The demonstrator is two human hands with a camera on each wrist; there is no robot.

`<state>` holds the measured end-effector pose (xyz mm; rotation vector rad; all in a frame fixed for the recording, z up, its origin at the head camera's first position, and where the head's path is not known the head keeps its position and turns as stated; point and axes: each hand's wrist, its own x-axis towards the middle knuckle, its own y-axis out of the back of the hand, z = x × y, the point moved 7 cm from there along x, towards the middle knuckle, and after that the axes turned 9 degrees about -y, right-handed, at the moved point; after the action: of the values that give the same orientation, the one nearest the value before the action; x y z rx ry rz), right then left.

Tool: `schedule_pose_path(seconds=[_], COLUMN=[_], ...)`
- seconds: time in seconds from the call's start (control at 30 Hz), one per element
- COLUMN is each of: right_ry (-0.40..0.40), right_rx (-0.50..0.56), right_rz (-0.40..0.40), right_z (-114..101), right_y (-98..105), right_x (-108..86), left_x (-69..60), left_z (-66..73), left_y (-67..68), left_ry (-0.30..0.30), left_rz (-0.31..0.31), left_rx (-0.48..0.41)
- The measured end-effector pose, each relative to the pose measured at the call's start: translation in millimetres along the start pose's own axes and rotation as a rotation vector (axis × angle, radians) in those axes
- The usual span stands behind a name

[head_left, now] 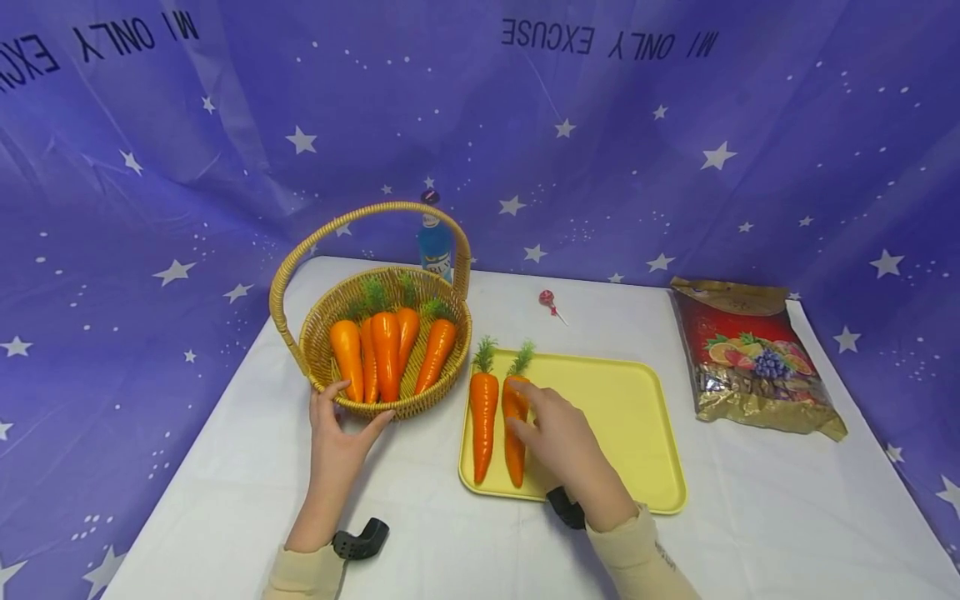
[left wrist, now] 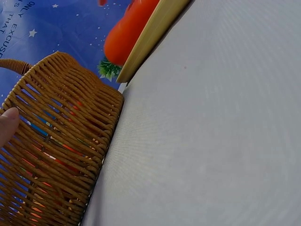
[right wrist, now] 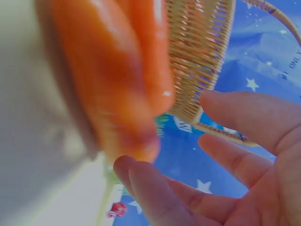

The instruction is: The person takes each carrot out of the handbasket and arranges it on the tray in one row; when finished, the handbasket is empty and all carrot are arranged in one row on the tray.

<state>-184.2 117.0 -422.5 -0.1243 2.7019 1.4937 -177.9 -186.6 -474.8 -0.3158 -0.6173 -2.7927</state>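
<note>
A wicker basket [head_left: 401, 408] with a tall handle stands on the left of the table, with several orange carrots [head_left: 386, 354] with green tops inside. My left hand [head_left: 339, 433] grips its near rim; in the left wrist view, only a fingertip [left wrist: 8, 123] shows against the weave. On the yellow tray [head_left: 615, 433] two carrots lie side by side, the left one [head_left: 483, 425] apart from my hand. Over the right carrot [head_left: 515, 454] is my right hand [head_left: 558, 433], fingers spread. In the right wrist view, its fingertips reach the blurred carrot [right wrist: 108, 70]; firm contact is unclear.
Behind the basket stands a blue bottle [head_left: 435, 250]. A red wrapped lollipop [head_left: 551, 304] lies beyond the tray. To the right is a red and gold fruit-printed bag [head_left: 753, 358]. A purple starred cloth [head_left: 637, 167] hangs around the white table [head_left: 420, 500].
</note>
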Motion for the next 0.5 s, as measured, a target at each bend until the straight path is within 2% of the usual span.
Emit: schedule_pose_path(seconds=[0.1, 0.27, 0.5], right_ry=[0.014, 0.039, 0.146], right_rx=[0.000, 0.023, -0.010], right_rz=[0.025, 0.012, 0.004], right_z=[-7.4, -25.0, -61.1], right_y=[9.3, 19.3, 25.2], right_x=[3.8, 11.4, 26.5], left_x=[-0.1, 0.8, 0.7], left_z=[0.2, 0.9, 2.2], left_y=[0.3, 0.6, 0.1], left_ry=[-0.001, -0.012, -0.017], left_rz=[0.002, 0.007, 0.005], left_rx=[-0.001, 0.003, -0.002])
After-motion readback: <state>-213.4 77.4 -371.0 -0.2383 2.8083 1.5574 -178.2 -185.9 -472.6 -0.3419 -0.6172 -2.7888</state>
